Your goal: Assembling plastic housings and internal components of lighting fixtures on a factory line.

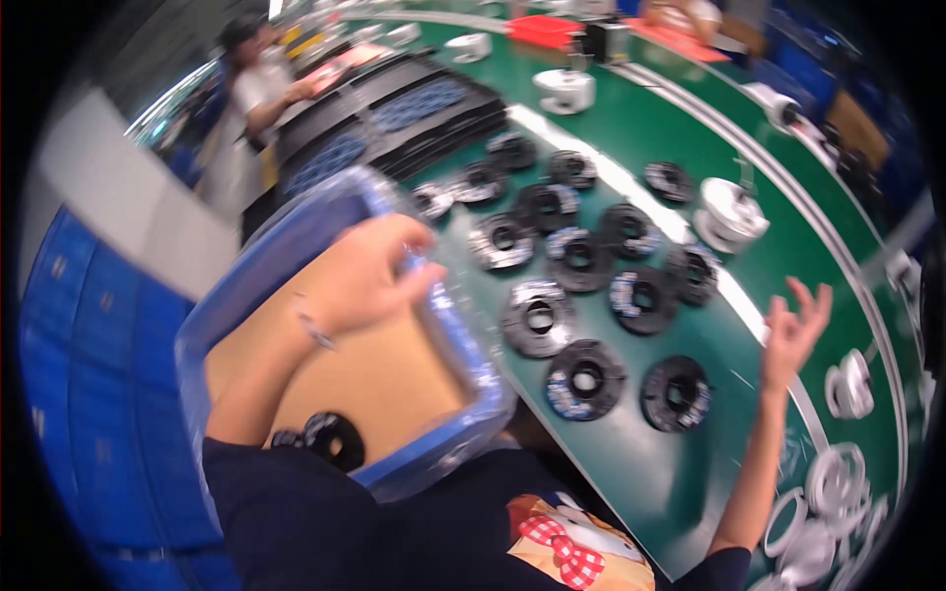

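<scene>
My left hand (pixel 374 271) is above a blue bin (pixel 264 258) wrapped in clear plastic, thumb and fingers apart with nothing visible between them. Inside the bin lies a brown cardboard sheet (pixel 394 379), and black round parts (pixel 340 443) sit at its near end, partly hidden by my sleeve. On the green table (pixel 650 483) to the right, several black ring-shaped parts (pixel 586 381) with central holes lie flat, some with shiny labels or wiring. My right hand (pixel 796 335) is raised over the table's right part, fingers apart and holding nothing visible.
A white round housing (pixel 729 215) and another (pixel 564 91) stand along the green conveyor line. White rings (pixel 838 478) lie at the lower right. Black trays (pixel 394 113) are stacked beyond the bin. A person (pixel 261 89) works at the far left; blue cabinets (pixel 74 325) stand at left.
</scene>
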